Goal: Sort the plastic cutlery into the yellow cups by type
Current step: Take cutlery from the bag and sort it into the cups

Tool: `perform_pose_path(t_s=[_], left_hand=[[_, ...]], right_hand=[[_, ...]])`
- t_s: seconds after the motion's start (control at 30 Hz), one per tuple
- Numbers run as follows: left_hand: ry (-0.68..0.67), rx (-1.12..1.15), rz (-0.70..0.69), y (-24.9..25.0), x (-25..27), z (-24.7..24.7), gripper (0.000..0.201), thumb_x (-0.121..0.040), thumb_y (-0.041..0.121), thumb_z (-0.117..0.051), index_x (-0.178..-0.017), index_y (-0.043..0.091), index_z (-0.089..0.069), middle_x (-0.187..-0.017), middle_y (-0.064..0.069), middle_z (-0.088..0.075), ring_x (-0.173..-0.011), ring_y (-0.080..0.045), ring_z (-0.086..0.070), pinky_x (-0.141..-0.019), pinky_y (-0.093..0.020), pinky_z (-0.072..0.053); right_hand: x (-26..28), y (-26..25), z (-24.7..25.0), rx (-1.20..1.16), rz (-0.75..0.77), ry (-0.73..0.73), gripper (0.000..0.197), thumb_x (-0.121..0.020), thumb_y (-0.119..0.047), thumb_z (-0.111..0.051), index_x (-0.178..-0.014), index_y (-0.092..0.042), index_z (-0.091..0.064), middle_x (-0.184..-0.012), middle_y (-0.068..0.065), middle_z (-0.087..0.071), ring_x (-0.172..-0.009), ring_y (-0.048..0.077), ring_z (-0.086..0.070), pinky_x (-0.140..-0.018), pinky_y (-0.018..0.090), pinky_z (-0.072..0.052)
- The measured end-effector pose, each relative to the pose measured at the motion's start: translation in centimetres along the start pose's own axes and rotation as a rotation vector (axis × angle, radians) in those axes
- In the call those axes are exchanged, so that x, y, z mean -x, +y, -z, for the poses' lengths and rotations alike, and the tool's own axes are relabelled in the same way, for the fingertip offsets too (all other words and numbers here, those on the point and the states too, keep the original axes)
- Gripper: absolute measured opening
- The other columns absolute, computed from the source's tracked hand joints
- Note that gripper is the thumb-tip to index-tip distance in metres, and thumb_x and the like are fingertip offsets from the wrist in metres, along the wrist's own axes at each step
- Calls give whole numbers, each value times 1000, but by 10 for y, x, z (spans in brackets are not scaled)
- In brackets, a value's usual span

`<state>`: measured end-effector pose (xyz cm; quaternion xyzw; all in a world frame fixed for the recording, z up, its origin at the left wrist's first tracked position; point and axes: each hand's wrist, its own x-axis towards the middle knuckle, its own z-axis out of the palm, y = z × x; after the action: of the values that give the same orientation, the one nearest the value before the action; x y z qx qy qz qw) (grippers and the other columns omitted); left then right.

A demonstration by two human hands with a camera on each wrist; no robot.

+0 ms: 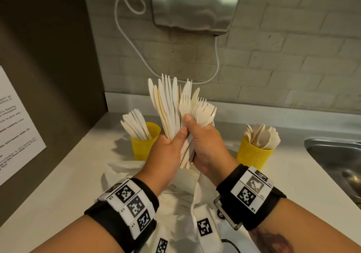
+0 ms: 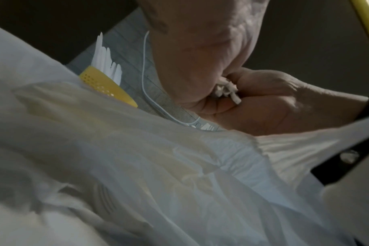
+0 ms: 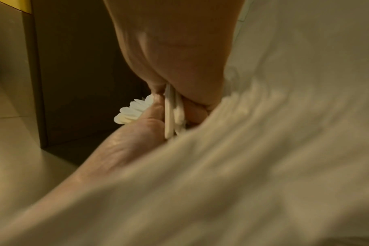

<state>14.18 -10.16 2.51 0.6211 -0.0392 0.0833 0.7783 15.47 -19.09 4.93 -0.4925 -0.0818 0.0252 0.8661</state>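
Observation:
Both hands hold one upright bunch of white plastic cutlery over the counter in the head view. My left hand grips the knives on the bunch's left side. My right hand grips the forks, thumb pressed on one fork's neck. A yellow perforated cup at left holds knives; another yellow cup at right holds spoons. The handle ends poke out below the fists in the left wrist view, and handle ends show in the right wrist view.
A white plastic bag lies crumpled on the counter under my wrists. A steel sink sits at the right edge. A metal dispenser and white cable hang on the brick wall. A dark panel with a paper notice stands left.

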Motion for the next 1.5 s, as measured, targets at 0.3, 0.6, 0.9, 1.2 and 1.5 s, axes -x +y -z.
perform_pose_path(t_s=[0.3,0.6,0.9,1.2,1.5], left_hand=[[97,57,70,-8,-6,-6,22,-98,29,-58,-116,24,-69,-99,7,-78,-92,-8,-73,-80,-29,-57],[73,43,44,-13,-9,-3,14,-93,19,-66,-98,32,-70,-92,7,-78,-89,-11,-75,-79,-33,-58],[100,-2,64,-12,-15,3,12,-95,21,-62,-98,28,-71,-92,-2,-78,-90,-22,-74,-86,-51,-58],[101,-21,44,-14,-18,10,9,-98,21,-58,-104,18,-64,-79,1,-70,-68,-10,-71,-55,-28,-56],[243,128,89,-15,-27,29,14,-101,23,-53,-110,13,-58,-85,-4,-62,-71,-11,-63,-50,-23,-48]], right_hand=[[-7,4,4,-32,8,143,27,-102,-11,-46,-120,-7,-65,-111,15,-73,-102,29,-71,-87,42,-58],[-10,10,3,-30,2,284,17,-93,-6,-60,-103,4,-70,-103,22,-73,-100,38,-70,-90,56,-54],[-8,0,3,-22,-33,237,20,-97,-11,-55,-97,3,-70,-88,17,-73,-80,27,-72,-74,39,-62],[-17,-25,17,-128,35,318,19,-100,-22,-53,-94,-7,-63,-63,0,-54,-55,12,-57,-59,27,-54],[-53,-74,85,39,417,526,19,-88,2,-42,-97,-14,-48,-75,0,-43,-54,11,-39,-55,26,-39]])
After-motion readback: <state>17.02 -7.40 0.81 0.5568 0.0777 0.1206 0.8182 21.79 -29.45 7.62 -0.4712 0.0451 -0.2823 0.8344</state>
